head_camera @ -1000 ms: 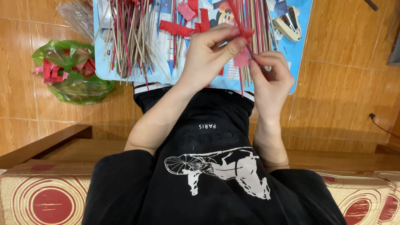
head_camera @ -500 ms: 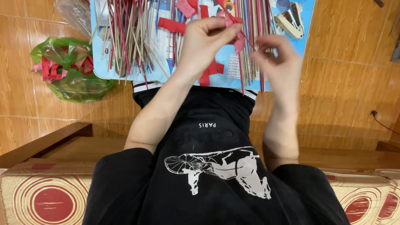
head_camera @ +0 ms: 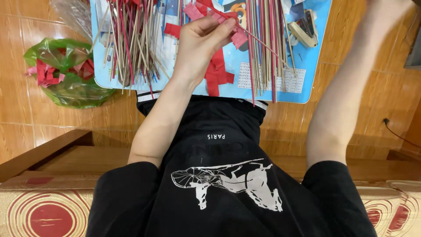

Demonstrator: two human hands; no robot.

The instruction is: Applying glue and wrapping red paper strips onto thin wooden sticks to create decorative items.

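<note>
Left hand [head_camera: 199, 41] up over the blue mat [head_camera: 307, 83], fingers pinched shut on a thin stick [head_camera: 263, 44] with a pink paper strip [head_camera: 239, 37] at the fingertips. Stick slanting down to the right, across the bundle of sticks [head_camera: 263, 57] lying on the mat. Red paper pieces [head_camera: 217, 72] just below the hand. Right arm stretched up to the top right, hand out of frame, so open or closed: cannot tell. Tape dispenser [head_camera: 305, 28] near the mat's right corner. More sticks [head_camera: 131, 39] heaped at the left. Green bag [head_camera: 66, 74] of red scraps on the floor, beside the mat.
</note>
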